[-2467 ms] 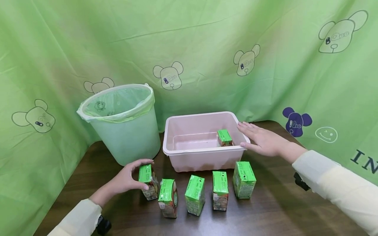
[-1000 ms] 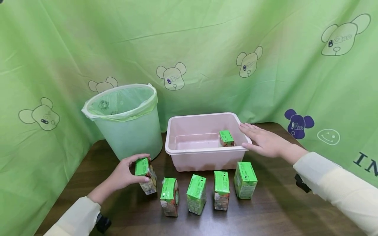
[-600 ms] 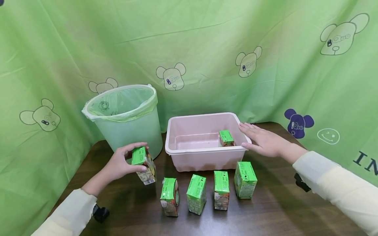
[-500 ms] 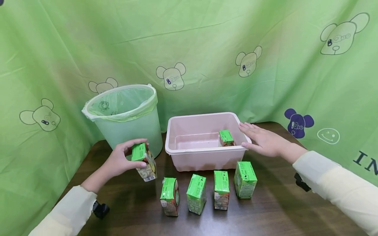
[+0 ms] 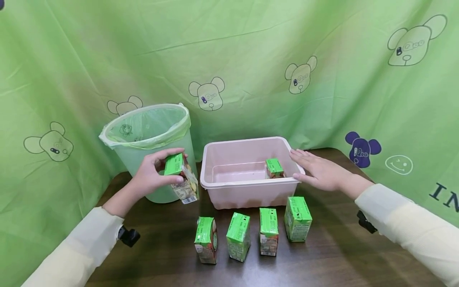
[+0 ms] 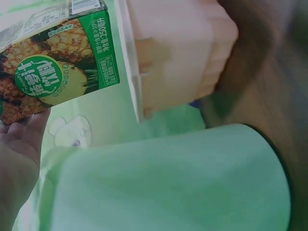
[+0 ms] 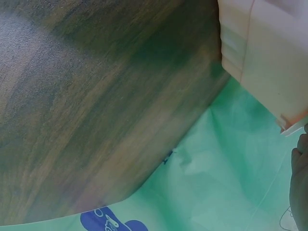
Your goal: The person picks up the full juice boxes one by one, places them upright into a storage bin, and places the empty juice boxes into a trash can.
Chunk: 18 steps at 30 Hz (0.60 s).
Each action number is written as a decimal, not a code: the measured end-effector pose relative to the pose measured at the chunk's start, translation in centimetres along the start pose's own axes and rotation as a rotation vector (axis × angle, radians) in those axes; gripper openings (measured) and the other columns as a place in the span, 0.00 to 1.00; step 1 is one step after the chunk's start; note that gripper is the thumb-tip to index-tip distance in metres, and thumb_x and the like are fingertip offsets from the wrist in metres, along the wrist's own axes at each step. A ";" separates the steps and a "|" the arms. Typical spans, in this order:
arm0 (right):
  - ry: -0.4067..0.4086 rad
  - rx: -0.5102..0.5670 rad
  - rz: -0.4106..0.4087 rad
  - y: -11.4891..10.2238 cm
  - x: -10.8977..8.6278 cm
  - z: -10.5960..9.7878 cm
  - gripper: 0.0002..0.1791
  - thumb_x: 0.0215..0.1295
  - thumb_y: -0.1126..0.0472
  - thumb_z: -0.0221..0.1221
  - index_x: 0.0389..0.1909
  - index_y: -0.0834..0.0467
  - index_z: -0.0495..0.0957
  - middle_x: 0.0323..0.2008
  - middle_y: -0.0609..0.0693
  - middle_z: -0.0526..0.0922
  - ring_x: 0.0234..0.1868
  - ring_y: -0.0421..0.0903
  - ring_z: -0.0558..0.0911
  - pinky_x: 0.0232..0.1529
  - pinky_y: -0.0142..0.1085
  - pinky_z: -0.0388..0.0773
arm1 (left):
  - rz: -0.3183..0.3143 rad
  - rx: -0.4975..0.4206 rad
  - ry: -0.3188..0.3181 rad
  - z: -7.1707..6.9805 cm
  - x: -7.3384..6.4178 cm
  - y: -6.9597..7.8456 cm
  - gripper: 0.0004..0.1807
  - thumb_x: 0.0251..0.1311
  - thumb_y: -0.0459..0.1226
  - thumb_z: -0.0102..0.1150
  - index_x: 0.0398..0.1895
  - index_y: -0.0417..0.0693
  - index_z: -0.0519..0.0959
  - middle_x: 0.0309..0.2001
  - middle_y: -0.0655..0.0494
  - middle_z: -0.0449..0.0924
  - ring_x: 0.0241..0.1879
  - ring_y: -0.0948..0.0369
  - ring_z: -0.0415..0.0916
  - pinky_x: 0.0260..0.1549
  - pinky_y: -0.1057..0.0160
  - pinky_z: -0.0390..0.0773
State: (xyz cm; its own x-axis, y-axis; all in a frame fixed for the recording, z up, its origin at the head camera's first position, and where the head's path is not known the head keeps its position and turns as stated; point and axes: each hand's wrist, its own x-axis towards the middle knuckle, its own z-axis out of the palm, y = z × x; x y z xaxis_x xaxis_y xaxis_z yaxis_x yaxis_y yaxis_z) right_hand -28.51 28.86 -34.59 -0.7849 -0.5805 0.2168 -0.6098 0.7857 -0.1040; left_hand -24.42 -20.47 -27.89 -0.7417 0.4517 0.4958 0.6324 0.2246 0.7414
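In my left hand (image 5: pixel 152 175) I grip a juice carton (image 5: pixel 181 177) with a green top, held tilted above the table in front of the bin. The left wrist view shows pineapples printed on this juice carton (image 6: pixel 57 62). My right hand (image 5: pixel 320 169) rests with straight fingers on the right rim of a pink plastic tub (image 5: pixel 244 195). Inside that tub, toward its right end, is another green-topped carton (image 5: pixel 274 167). Several more cartons stand in a row before the tub, from one at the left (image 5: pixel 206 239) to one at the right (image 5: pixel 298 219).
A pale green bin (image 5: pixel 168 191) lined with a thin bag stands left of the tub. Both are on a dark wooden table (image 5: pixel 322 255). A green printed curtain (image 5: pixel 251 79) hangs close behind and at both sides.
My left hand has lifted the leftmost carton off the table and carried it up, most recently toward the tub, tilting it. The right hand has stayed on the tub's rim.
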 end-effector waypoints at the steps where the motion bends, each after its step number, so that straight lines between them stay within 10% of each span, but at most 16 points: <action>1: 0.002 -0.002 0.003 0.0 0.0 0.0 0.39 0.72 0.44 0.51 0.73 0.65 0.54 0.74 0.60 0.54 0.73 0.60 0.51 0.70 0.54 0.51 | -0.003 -0.001 0.006 0.1 0.3 0.2 0.35 0.46 0.27 0.74 0.62 0.34 0.73 0.53 0.40 0.79 0.36 0.58 0.78 0.30 0.66 0.80; 18: -0.001 -0.001 0.000 0.2 0.0 0.2 0.40 0.73 0.43 0.50 0.74 0.65 0.53 0.74 0.61 0.53 0.73 0.61 0.51 0.69 0.56 0.52 | -0.031 -0.075 -0.015 4.4 7.1 2.5 0.32 0.51 0.28 0.71 0.62 0.40 0.74 0.53 0.48 0.79 0.39 0.56 0.77 0.35 0.62 0.81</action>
State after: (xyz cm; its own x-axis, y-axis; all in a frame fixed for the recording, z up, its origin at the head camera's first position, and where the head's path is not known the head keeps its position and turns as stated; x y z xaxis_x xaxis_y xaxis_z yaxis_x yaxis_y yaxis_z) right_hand -28.63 28.97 -34.80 -0.7851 -0.5806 0.2157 -0.6095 0.7861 -0.1026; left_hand -27.08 -12.89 -24.53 -0.7572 0.4585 0.4653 0.5899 0.1741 0.7885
